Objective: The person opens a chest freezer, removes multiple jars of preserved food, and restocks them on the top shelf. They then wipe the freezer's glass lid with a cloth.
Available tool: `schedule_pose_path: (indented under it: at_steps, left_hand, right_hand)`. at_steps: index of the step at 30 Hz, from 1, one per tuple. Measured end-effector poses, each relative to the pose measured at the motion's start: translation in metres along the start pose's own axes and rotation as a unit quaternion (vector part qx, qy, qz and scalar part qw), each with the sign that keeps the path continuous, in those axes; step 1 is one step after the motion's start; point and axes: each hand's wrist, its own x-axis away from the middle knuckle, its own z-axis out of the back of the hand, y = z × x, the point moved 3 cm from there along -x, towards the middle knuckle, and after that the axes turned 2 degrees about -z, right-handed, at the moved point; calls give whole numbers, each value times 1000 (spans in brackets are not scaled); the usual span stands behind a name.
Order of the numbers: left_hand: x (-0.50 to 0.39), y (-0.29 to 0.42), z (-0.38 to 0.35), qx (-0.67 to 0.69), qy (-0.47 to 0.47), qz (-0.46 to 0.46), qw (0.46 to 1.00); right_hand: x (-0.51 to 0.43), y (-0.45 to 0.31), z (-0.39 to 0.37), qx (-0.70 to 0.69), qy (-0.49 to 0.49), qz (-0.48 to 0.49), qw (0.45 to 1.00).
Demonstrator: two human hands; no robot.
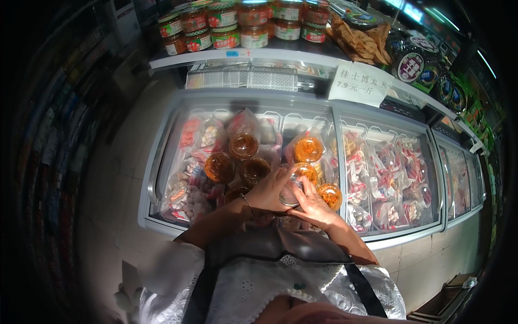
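Note:
My left hand (pixel 265 190), with a thin bracelet at its wrist, and my right hand (pixel 315 202) are both around a round clear container (pixel 288 193). Fingers hide much of it, and its contents cannot be made out. Close by on the freezer's glass lid (pixel 297 121) stand several round see-through containers. Dark brown food fills one (pixel 219 167) at the left and another (pixel 243 146) farther back. Orange food shows in a container (pixel 307 149) behind my hands and in one (pixel 330 197) right of my right hand.
Under the glass lie bagged frozen foods (pixel 392 170). Beyond the freezer, a shelf (pixel 283 55) carries stacked food jars (pixel 254 37), a brown paper bag (pixel 360 38) and round dark packages (pixel 410 67). A handwritten paper sign (pixel 358 83) hangs from its edge. Tiled floor (pixel 133 158) runs along the left.

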Motion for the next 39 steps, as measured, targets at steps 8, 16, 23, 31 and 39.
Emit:
schedule_pose_path:
  at_steps: [8,16,23,31,39]
  left_hand:
    - [14,-34,2,57,-66,7,996]
    - [33,-33,14,174,-8,54,983]
    - [152,-124,88,135,410,162,887]
    - [176,-111,64,15,312,207,927]
    - [90,-65,19,30,-17,140,990]
  right_hand:
    - [-20,-1,-7,195,-69,21,978]
    - [-32,2,-17,194,-53,-10,980]
    - [-50,47,11,-148,40,-116,981]
    - [-44,43,-23,-55,-38,-53,996]
    - [-39,50,-32,-166,-21,-100,981]
